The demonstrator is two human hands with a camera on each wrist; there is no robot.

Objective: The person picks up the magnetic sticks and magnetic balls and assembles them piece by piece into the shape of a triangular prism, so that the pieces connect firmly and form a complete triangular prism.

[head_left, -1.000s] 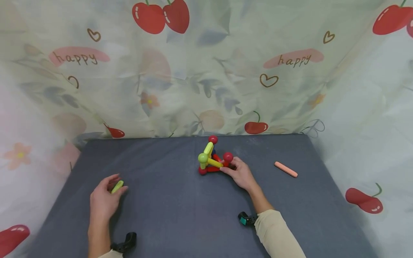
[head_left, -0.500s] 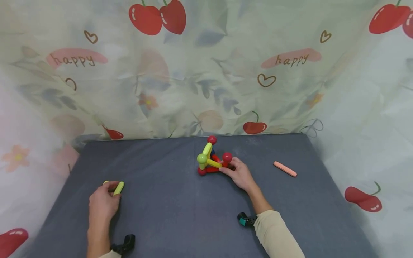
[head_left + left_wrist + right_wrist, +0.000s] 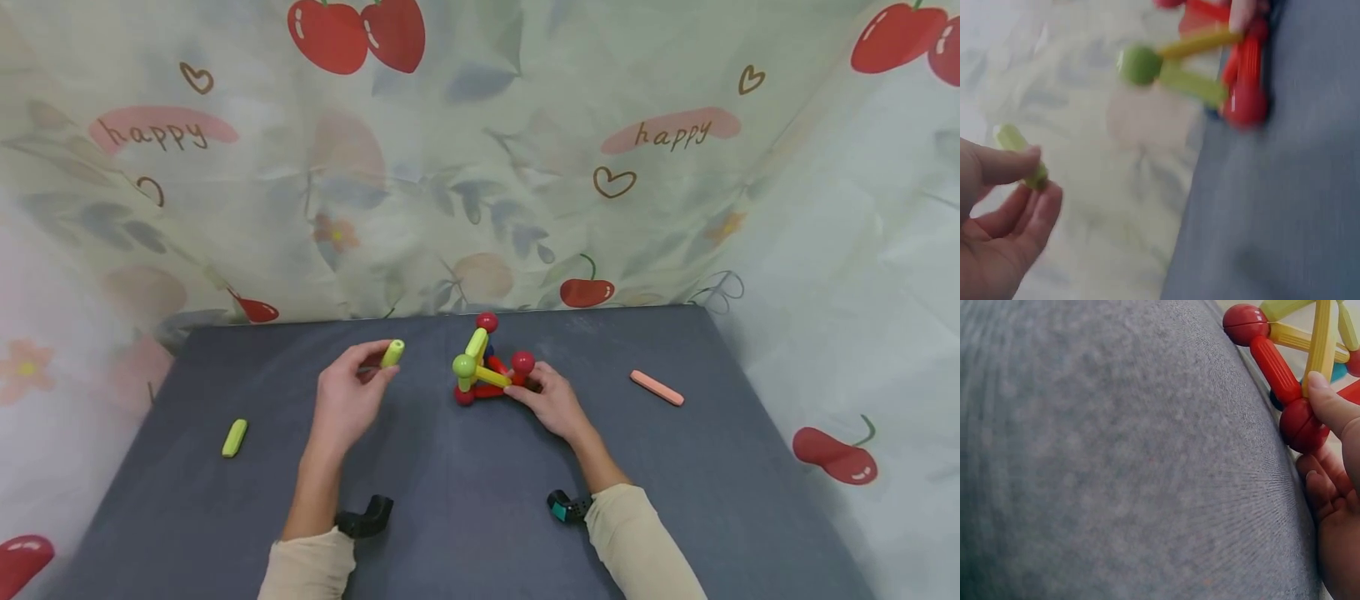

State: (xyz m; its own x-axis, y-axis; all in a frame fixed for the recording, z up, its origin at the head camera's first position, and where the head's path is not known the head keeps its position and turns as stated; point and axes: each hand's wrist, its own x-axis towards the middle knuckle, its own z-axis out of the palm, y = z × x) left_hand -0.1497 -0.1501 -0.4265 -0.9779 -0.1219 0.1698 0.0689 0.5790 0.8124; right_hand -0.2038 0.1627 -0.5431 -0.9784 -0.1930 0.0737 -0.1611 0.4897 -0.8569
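My left hand [image 3: 347,400] is lifted over the grey mat [image 3: 450,517], thumb and fingers pinching a green rod [image 3: 392,353], just left of the ball-and-rod structure [image 3: 487,371]. My right hand [image 3: 553,402] rests at the structure's right near corner, fingertips curled onto a red ball [image 3: 1302,425] and a yellow rod [image 3: 1324,344]. Structure sits mid-mat, toward the far edge. A spare green rod [image 3: 234,437] lies near left; a pink rod [image 3: 657,388] lies right, well apart.
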